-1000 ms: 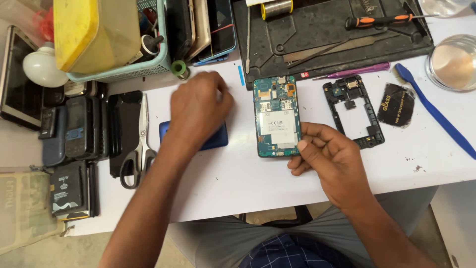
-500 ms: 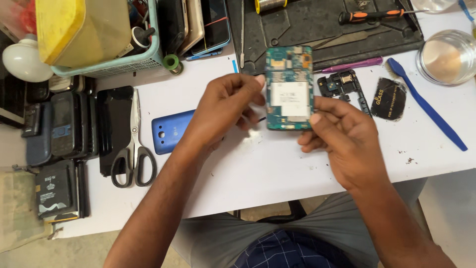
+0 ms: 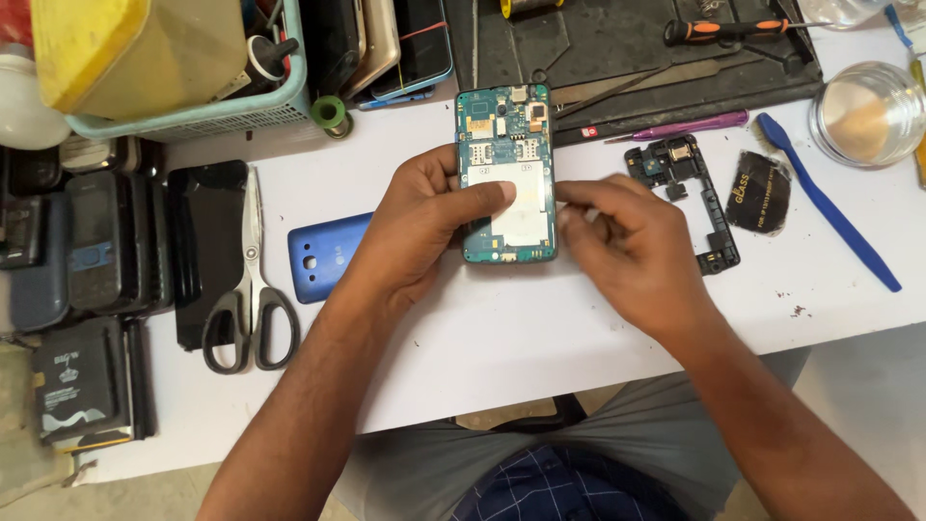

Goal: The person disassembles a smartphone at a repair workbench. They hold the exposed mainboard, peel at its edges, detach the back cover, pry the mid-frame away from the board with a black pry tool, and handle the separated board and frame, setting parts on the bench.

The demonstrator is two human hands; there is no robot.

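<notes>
- Both hands pinch the opened phone: the left hand wraps its left edge from below with the thumb laid flat across the pale centre plate, and the right hand closes thumb and forefinger on its right edge.
- Between the two grips the phone shows a teal circuit board, small metal shields and card slots above, a smooth whitish rectangle below.
- Its long axis runs straight away from the person, camera end far, connector end near; it is held face-down, board upward, over the white table.
- Just left of the left wrist lies a glossy blue back cover, rounded at the corners.
- Just right of the right knuckles sits a black plastic inner frame, open in the middle, with a small black pouch beside it.
- Further left, steel scissors with black loops lie beside a black glass panel.
- Further right, a blue pry tool lies slantwise.
- Beyond the grip, a dark work mat carries an orange-handled screwdriver.
</notes>
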